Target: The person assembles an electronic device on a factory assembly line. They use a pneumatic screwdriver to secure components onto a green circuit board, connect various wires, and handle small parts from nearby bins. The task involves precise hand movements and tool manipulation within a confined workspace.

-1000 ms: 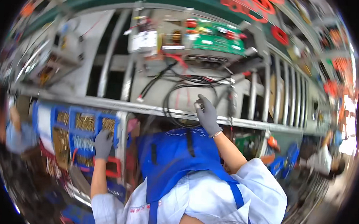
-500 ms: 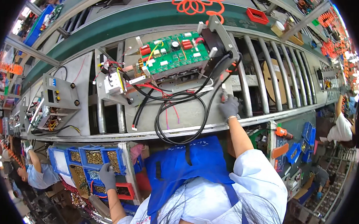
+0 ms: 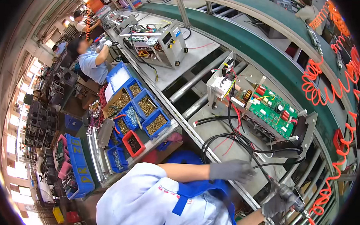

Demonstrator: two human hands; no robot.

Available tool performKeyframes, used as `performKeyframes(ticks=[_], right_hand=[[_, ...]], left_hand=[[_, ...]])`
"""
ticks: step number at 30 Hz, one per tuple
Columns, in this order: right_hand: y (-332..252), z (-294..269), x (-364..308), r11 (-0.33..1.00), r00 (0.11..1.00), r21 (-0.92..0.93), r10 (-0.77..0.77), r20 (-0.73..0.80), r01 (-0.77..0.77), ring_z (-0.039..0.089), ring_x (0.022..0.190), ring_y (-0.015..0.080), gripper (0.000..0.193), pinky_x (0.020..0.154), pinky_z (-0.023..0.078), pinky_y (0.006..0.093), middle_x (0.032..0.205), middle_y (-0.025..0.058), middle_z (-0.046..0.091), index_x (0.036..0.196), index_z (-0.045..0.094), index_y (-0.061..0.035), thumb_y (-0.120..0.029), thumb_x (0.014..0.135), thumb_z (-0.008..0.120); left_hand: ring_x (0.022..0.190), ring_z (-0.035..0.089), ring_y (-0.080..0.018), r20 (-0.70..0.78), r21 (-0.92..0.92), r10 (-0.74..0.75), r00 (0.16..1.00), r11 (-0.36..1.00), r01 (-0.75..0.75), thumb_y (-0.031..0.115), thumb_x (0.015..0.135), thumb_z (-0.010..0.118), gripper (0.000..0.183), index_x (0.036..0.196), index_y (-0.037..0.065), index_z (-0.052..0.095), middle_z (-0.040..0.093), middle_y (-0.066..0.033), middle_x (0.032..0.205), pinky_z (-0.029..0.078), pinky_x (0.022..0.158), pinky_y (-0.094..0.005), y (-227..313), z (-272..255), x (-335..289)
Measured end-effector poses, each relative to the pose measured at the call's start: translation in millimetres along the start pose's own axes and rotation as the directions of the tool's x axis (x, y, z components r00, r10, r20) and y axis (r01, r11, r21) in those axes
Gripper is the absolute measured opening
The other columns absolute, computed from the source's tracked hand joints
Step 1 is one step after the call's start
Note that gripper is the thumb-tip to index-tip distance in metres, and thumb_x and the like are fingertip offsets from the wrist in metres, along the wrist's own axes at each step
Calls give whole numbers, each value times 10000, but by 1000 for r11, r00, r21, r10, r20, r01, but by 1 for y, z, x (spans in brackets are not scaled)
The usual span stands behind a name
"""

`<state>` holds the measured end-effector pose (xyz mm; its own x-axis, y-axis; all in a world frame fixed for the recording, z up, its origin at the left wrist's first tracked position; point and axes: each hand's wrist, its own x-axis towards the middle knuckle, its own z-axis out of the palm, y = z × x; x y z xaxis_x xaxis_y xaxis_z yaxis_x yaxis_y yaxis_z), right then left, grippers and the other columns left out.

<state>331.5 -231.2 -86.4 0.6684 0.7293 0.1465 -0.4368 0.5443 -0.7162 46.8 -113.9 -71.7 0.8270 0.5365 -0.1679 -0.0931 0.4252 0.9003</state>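
Note:
My right hand (image 3: 275,206), in a dark grey glove, is closed around a grey air screwdriver (image 3: 296,199) at the lower right, beside the rollers. An orange coiled hose (image 3: 325,199) runs up from the tool's end. My left hand (image 3: 233,171), gloved in grey, reaches across my body above the line's near edge. Its fingers are smeared, and whether they hold anything is unclear. Beyond both hands lies an open metal chassis (image 3: 219,88) carrying a green circuit board (image 3: 272,112). Thick black cables (image 3: 227,135) loop from it toward my left hand.
Blue bins (image 3: 155,123) of brass-coloured screws and a red bin (image 3: 133,143) of dark parts stand left of me. A second unit with a front panel (image 3: 171,41) sits further along. Metal rollers (image 3: 197,79) cross the line. Another person (image 3: 91,62) works at the far left.
My view has swung to the left. My left hand has left the screw bins and come over to the line's edge. My right hand now grips the screwdriver at the lower right.

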Motion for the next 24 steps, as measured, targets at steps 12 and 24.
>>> performKeyframes(ticks=[12,24], right_hand=[[60,136,-75,655,730,-461,683,22,-598,607,1150,293,717,973,512,403,1335,186,567,1412,449,18,-471,914,615],[108,215,-150,478,411,-164,852,324,-863,567,572,145,787,513,494,291,838,111,595,1373,413,2,-437,779,687]], left_hand=[[941,655,-195,-180,-452,190,965,855,-253,445,997,571,421,1081,33,589,653,-102,1026,554,826,-345,48,-44,-6],[857,660,-135,-678,-106,38,734,983,-149,326,991,622,385,1200,2,629,683,-77,989,548,721,-249,40,-168,-126]])
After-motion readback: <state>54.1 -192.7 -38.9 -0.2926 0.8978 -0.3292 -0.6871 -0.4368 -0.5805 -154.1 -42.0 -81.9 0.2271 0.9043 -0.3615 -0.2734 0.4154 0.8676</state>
